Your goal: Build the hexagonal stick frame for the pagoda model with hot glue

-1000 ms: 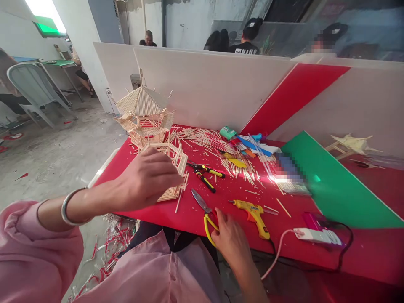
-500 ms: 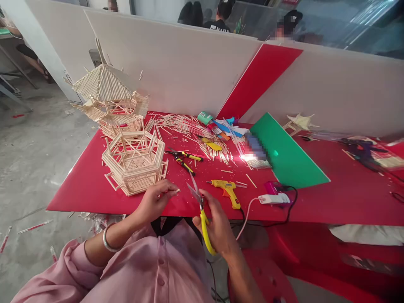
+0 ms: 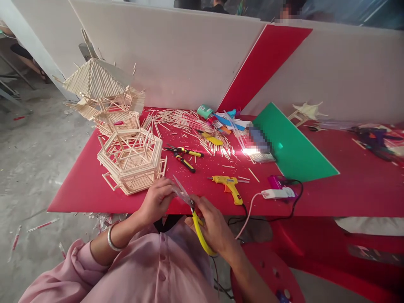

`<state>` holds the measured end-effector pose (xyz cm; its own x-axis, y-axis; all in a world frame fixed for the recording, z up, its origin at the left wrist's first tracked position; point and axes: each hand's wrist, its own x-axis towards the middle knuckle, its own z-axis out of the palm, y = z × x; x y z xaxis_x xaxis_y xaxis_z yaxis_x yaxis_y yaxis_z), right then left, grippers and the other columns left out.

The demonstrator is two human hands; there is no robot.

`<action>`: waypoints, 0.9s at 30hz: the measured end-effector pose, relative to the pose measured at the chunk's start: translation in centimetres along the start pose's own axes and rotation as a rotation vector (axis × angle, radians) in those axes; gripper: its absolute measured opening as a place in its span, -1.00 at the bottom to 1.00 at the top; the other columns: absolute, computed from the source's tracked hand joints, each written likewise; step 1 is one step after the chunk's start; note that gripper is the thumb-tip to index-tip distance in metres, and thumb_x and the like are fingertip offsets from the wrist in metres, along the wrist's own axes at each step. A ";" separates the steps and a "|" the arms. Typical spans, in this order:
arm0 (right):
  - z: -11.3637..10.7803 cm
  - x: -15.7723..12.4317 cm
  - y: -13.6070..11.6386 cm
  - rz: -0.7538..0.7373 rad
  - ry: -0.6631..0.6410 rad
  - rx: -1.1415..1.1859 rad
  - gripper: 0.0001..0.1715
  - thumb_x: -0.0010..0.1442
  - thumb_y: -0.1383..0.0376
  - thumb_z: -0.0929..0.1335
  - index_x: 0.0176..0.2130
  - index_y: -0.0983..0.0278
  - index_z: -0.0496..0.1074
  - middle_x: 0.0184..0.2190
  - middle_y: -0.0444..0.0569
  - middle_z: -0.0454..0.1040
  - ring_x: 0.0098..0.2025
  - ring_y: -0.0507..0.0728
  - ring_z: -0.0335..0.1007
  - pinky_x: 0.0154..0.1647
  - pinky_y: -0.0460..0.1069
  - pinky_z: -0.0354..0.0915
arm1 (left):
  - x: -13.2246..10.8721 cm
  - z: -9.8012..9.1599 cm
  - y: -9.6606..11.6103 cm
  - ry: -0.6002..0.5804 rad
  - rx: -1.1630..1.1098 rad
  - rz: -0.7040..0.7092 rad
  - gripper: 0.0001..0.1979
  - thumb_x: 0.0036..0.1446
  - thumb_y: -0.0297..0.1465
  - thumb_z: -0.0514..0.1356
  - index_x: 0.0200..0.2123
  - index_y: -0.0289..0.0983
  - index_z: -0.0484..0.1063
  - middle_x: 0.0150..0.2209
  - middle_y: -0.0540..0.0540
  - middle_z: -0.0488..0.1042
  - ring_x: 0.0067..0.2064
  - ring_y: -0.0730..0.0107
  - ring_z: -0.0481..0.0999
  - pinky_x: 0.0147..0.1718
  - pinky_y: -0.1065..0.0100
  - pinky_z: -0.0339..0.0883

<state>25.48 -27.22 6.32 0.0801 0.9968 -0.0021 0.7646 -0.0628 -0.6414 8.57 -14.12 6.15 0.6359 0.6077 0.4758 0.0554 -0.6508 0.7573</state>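
My left hand [image 3: 158,196] is closed in a pinch. A pale stick end showed at its fingertips a moment ago; the scissor blades partly cover that spot now. My right hand [image 3: 212,224] grips scissors [image 3: 199,232] with yellow handles. Their blades are parted and reach the left fingertips; whether they touch the stick I cannot tell. Just beyond my left hand stands an open hexagonal frame of wooden sticks [image 3: 128,162]. Behind it rises a pavilion-like stick model with a pointed roof [image 3: 94,80].
Black-and-yellow cutters [image 3: 186,156] and a yellow glue gun [image 3: 229,185] lie on the red table [image 3: 78,195]. Loose sticks [image 3: 179,120] are heaped at the back. A green board [image 3: 293,147] leans at right near a white power strip [image 3: 277,193]. A pale partition [image 3: 164,54] stands behind.
The scissors have moved left, bringing their blades from beside my left hand to its fingertips. My left hand stays pinched. The camera view has tilted slightly downward.
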 end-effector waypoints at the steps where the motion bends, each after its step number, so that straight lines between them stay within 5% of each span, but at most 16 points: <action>1: 0.0 -0.1 0.0 0.008 -0.021 0.045 -0.52 0.26 0.12 0.32 0.13 0.22 0.32 -0.25 -0.01 0.44 -0.28 0.14 0.40 -0.27 -0.01 0.35 | 0.0 0.1 0.0 0.000 0.009 0.002 -0.72 0.34 -0.43 0.05 -0.37 -0.25 0.52 -0.38 -0.15 0.55 -0.34 0.29 0.48 -0.31 0.27 0.32; 13: 0.6 -0.1 -0.1 0.052 0.002 0.010 -0.53 0.27 0.11 0.29 0.11 0.25 0.37 -0.19 0.07 0.53 -0.23 0.19 0.49 -0.21 0.02 0.37 | -0.2 0.5 -0.2 0.044 0.148 0.021 -0.63 0.35 -0.42 0.02 -0.49 -0.23 0.47 -0.48 -0.13 0.49 -0.39 0.29 0.41 -0.33 0.24 0.27; 18: 1.2 -0.2 0.0 0.069 0.009 0.026 -0.68 0.30 0.13 0.25 -0.08 0.24 0.43 -0.44 -0.06 0.54 -0.44 0.13 0.47 -0.40 -0.06 0.30 | -0.7 1.1 -0.6 0.127 0.087 0.040 -0.78 0.30 -0.42 0.13 -0.40 -0.22 0.51 -0.43 -0.09 0.52 -0.38 0.33 0.42 -0.33 0.26 0.28; 23: 1.0 0.1 -0.2 0.037 0.073 -0.126 -0.60 0.26 0.12 0.27 0.03 0.22 0.39 -0.18 0.03 0.58 -0.26 0.18 0.53 -0.29 -0.02 0.34 | -0.8 0.8 -0.5 0.128 0.056 -0.075 -0.77 0.29 -0.39 0.15 -0.45 -0.23 0.46 -0.47 -0.08 0.46 -0.39 0.32 0.42 -0.35 0.29 0.29; 27: 0.9 0.2 -0.4 0.046 0.036 -0.121 -0.58 0.25 0.14 0.28 0.05 0.23 0.39 -0.25 0.02 0.57 -0.34 0.15 0.50 -0.35 -0.03 0.31 | -0.7 0.4 -0.3 0.131 0.033 -0.108 -0.79 0.28 -0.38 0.16 -0.43 -0.24 0.47 -0.42 -0.11 0.50 -0.34 0.28 0.45 -0.32 0.27 0.31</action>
<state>24.64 -26.93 5.93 0.1379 0.9904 -0.0008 0.8308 -0.1161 -0.5443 8.45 -14.55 5.39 0.5195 0.7274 0.4482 0.1447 -0.5919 0.7929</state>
